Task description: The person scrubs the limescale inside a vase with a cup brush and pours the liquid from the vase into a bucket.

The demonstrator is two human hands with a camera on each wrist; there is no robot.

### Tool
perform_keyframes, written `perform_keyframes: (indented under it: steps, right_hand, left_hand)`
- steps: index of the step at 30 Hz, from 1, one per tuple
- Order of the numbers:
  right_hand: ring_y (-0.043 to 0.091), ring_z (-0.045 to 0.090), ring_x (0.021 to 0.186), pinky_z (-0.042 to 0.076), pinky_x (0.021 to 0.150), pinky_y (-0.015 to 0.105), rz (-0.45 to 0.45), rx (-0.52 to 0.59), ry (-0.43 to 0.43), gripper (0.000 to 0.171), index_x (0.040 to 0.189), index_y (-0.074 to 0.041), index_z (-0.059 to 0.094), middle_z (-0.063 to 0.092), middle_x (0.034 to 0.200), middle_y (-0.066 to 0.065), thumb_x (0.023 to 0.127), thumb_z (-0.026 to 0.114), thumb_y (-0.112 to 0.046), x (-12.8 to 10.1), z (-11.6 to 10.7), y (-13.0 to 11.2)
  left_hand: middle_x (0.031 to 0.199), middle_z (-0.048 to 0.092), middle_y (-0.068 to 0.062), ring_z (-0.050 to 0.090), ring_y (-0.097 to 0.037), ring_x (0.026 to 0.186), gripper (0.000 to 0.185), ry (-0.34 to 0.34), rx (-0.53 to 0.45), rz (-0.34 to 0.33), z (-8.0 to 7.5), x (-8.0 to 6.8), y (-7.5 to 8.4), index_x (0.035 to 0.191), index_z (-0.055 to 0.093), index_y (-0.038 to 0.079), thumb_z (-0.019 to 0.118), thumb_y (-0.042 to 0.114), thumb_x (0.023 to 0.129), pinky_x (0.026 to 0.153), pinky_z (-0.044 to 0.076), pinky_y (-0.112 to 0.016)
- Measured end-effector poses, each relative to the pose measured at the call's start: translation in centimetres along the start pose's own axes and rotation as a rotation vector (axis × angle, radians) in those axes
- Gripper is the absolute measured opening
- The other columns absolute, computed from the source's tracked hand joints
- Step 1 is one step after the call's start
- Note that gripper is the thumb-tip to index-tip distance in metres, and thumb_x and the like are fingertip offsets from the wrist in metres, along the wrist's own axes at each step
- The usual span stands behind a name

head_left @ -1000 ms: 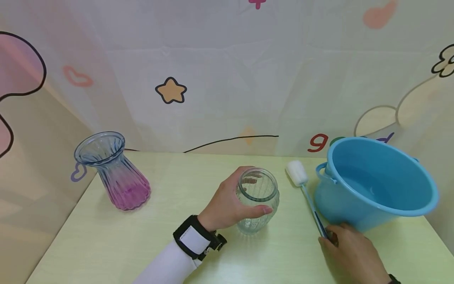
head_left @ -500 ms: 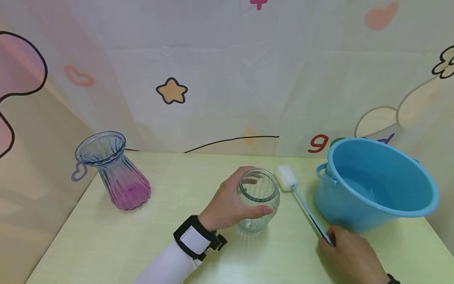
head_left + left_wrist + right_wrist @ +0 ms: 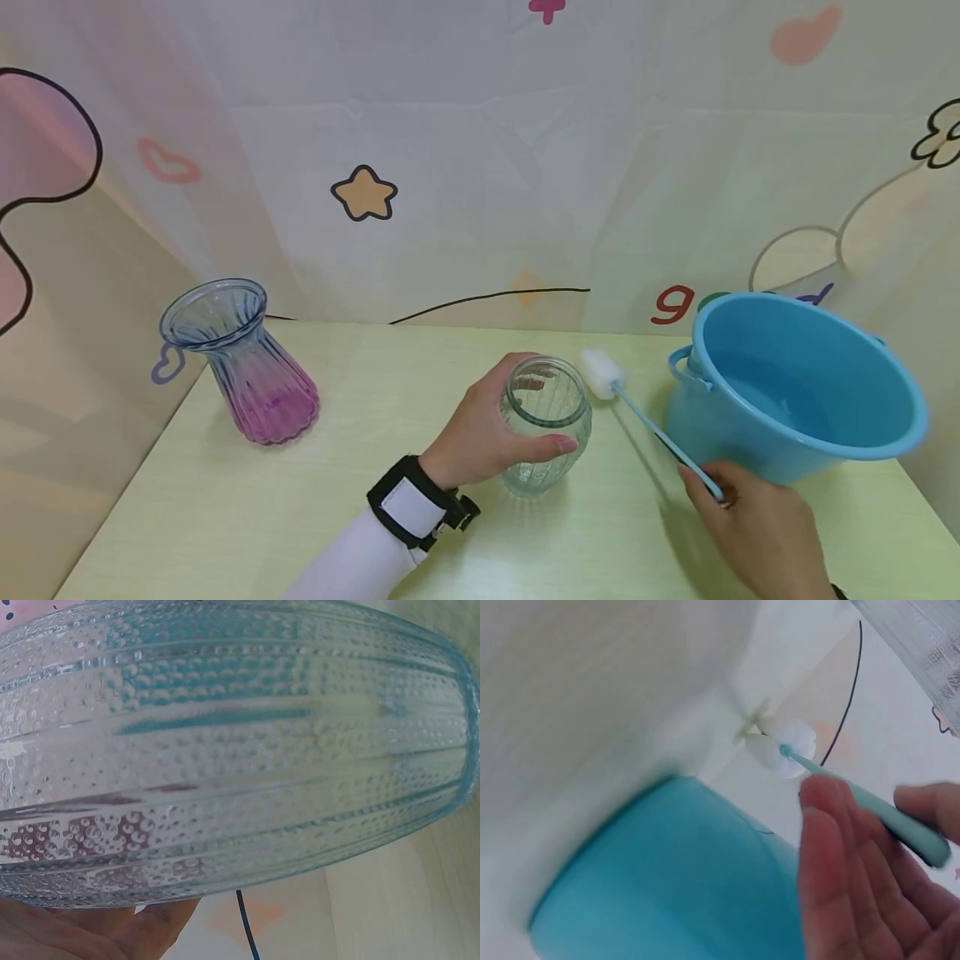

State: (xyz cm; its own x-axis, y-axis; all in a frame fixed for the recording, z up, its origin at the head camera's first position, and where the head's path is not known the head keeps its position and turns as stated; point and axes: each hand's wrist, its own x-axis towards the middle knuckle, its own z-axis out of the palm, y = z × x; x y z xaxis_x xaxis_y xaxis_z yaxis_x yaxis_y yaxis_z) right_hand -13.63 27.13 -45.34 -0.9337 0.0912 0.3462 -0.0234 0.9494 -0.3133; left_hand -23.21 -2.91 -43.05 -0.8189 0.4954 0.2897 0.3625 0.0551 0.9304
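My left hand (image 3: pixel 491 429) grips a clear ribbed glass jar (image 3: pixel 547 450) around its side, upright at the middle of the table. In the left wrist view the jar's dimpled wall (image 3: pixel 262 750) fills most of the picture, with fingertips (image 3: pixel 161 922) below it. My right hand (image 3: pixel 765 525) holds a sponge bottle brush by the lower end of its light blue handle (image 3: pixel 652 429). The brush's white sponge head (image 3: pixel 600 372) is just right of the jar's rim. In the right wrist view the handle (image 3: pixel 885 810) lies between thumb and fingers.
A light blue bucket (image 3: pixel 750 450) stands on the right, close beyond my right hand. At the left is a fluted glass vase (image 3: pixel 262 375), blue fading to pink. A printed cloth (image 3: pixel 465 167) hangs behind the pale table (image 3: pixel 360 400).
The brush head has moved left towards the jar, and the brush has come up off the table, its shadow now apart from it. My left hand and the jar have stayed put.
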Motion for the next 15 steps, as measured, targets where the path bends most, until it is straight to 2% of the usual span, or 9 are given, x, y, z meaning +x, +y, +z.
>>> perform_keyframes:
  steps: [4, 7, 9, 11, 15]
  right_hand:
    - [0.009, 0.053, 0.054, 0.039, 0.049, 0.026, -0.033, 0.033, 0.168, 0.015, 0.084, -0.007, 0.078, 0.064, 0.059, -0.003, 0.079, 0.088, -0.018, 0.0, -0.2, -0.3]
    - [-0.004, 0.052, 0.056, 0.040, 0.049, 0.019, -0.057, 0.082, 0.254, 0.017, 0.085, -0.007, 0.079, 0.067, 0.060, 0.000, 0.074, 0.090, -0.013, 0.1, -0.5, -0.5]
    - [-0.017, 0.049, 0.060, 0.041, 0.051, 0.014, -0.070, 0.115, 0.302, 0.019, 0.087, -0.008, 0.080, 0.070, 0.062, 0.001, 0.072, 0.091, -0.012, 0.2, -0.9, -0.7]
    - [-0.024, 0.046, 0.064, 0.040, 0.053, 0.009, -0.085, 0.145, 0.341, 0.022, 0.090, -0.009, 0.081, 0.071, 0.064, 0.002, 0.070, 0.091, -0.010, 0.2, -1.3, -1.0]
    - [-0.028, 0.043, 0.067, 0.036, 0.056, 0.005, -0.084, 0.203, 0.393, 0.027, 0.096, -0.011, 0.082, 0.072, 0.069, 0.004, 0.072, 0.091, -0.006, 0.3, -2.3, -1.8]
  left_hand:
    - [0.135, 0.064, 0.003, 0.063, -0.021, 0.123, 0.074, -0.002, -0.007, -0.010, 0.0, 0.0, 0.0, 0.140, 0.050, 0.039, 0.090, 0.032, 0.078, 0.100, 0.055, -0.048]
    - [0.136, 0.063, 0.002, 0.063, -0.022, 0.123, 0.073, -0.004, -0.009, -0.023, -0.1, 0.0, 0.1, 0.139, 0.050, 0.039, 0.089, 0.031, 0.078, 0.100, 0.055, -0.048]
    - [0.136, 0.063, 0.002, 0.063, -0.022, 0.123, 0.073, -0.004, -0.007, -0.027, -0.1, 0.0, 0.1, 0.139, 0.050, 0.038, 0.089, 0.032, 0.078, 0.100, 0.055, -0.047]
    - [0.137, 0.063, 0.001, 0.063, -0.022, 0.122, 0.073, -0.005, -0.009, -0.028, -0.1, 0.0, 0.1, 0.139, 0.051, 0.038, 0.089, 0.032, 0.078, 0.100, 0.055, -0.047]
    - [0.138, 0.063, -0.001, 0.063, -0.022, 0.123, 0.072, -0.007, -0.009, -0.024, -0.1, 0.0, 0.1, 0.139, 0.051, 0.038, 0.089, 0.032, 0.078, 0.100, 0.054, -0.048]
